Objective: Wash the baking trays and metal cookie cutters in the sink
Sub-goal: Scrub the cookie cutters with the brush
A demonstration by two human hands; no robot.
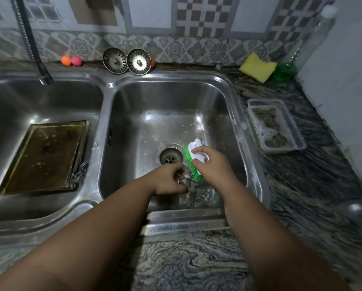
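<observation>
Both hands work low in the right sink basin [134,97], near its front wall and just this side of the drain [170,157]. The left hand [171,181] is curled shut around a small metal cookie cutter [185,177], of which only a blurred, shiny edge shows past the fingers. Its shape and long axis cannot be made out.

The right hand [213,164] is pressed together over the white handle of a scrubbing brush [193,158], whose green bristles point left and down toward the cutter. The brush runs from far to near, and its near end touches or almost touches the metal in the left grip.

So the cutter lies directly left of the brush, at the bristles' near end. The scrubbing looks to depend on that: the right hand need only stroke along the brush's own length while the left hand holds the cutter against the bristles and turns it to expose fresh edges.

A baking tray [43,156] lies flat on the floor of the left basin, well apart from both hands and nearer the left one, with a little more metal showing at its near right corner. It looks brown and stained, so I judge it not yet washed.

The tap's hose [32,45] hangs over the left basin. Soap suds speckle the right basin's floor.
</observation>
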